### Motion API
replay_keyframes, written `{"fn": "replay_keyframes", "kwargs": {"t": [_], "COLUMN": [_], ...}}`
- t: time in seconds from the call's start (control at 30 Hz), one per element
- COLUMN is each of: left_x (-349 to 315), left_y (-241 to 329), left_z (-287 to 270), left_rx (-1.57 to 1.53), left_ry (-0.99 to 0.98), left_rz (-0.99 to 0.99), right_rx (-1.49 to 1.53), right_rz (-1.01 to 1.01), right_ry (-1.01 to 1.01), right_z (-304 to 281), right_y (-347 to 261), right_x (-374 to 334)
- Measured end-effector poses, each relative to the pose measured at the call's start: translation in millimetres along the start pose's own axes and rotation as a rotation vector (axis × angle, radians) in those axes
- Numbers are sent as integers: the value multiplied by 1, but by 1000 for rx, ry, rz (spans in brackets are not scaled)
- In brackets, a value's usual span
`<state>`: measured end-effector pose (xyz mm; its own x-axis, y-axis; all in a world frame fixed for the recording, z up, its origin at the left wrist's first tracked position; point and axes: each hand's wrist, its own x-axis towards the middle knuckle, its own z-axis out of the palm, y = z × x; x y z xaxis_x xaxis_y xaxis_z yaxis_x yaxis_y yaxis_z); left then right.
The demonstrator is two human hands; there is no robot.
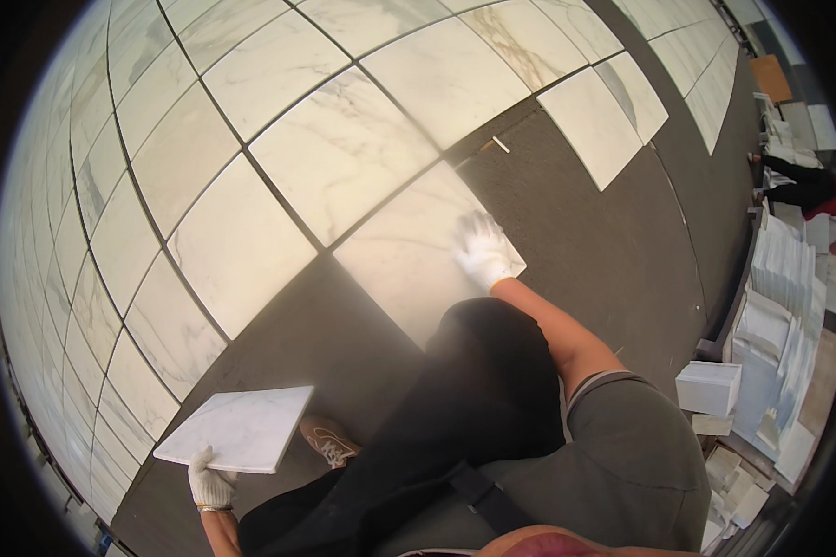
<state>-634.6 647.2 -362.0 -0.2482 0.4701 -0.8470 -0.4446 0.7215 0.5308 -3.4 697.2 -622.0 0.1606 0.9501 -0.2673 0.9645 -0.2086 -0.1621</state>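
In a white knit glove, my left hand (211, 485) grips the near edge of a white marble tile (241, 422) with faint grey veins. The thumb lies over the tile's top face, and the tile is held roughly level above the grey floor, beside my shoe. My right hand (483, 251), also in a white glove, rests on the right side of a larger marble tile (409, 246) lying on the floor. Its fingers look spread and flat on the surface, slightly smeared by motion. That floor tile sits against others at its far side.
Rows of laid marble tiles (279, 79) stretch ahead and left with dark gaps between them. Bare grey floor (585, 241) lies to the right, with loose tile pieces (593, 125) farther off. Tile stacks (771, 316) and a white block (709, 385) line the right; another person (799, 184) is there.
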Motion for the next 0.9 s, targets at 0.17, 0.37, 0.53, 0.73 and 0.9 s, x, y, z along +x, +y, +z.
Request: {"fn": "replay_keyframes", "kwargs": {"t": [0.17, 0.37, 0.53, 0.73, 0.9], "left_x": [15, 23, 16, 18, 20], "left_y": [4, 10, 19, 25, 14], "left_z": [-22, -25, 1, 8, -16], "left_rx": [10, -22, 17, 46, -14], "left_ry": [54, 16, 34, 101, 145], "left_rz": [51, 25, 15, 6, -46], "right_rx": [-99, -118, -152, -179, -324], "right_rz": [-58, 3, 18, 7, 49], "right_ry": [-130, -482, -516, -352, -482], "right_z": [0, -19, -12, 1, -9], "right_y": [-12, -31, -38, -37, -49], "right_x": [-27, -18, -14, -22, -16]}}
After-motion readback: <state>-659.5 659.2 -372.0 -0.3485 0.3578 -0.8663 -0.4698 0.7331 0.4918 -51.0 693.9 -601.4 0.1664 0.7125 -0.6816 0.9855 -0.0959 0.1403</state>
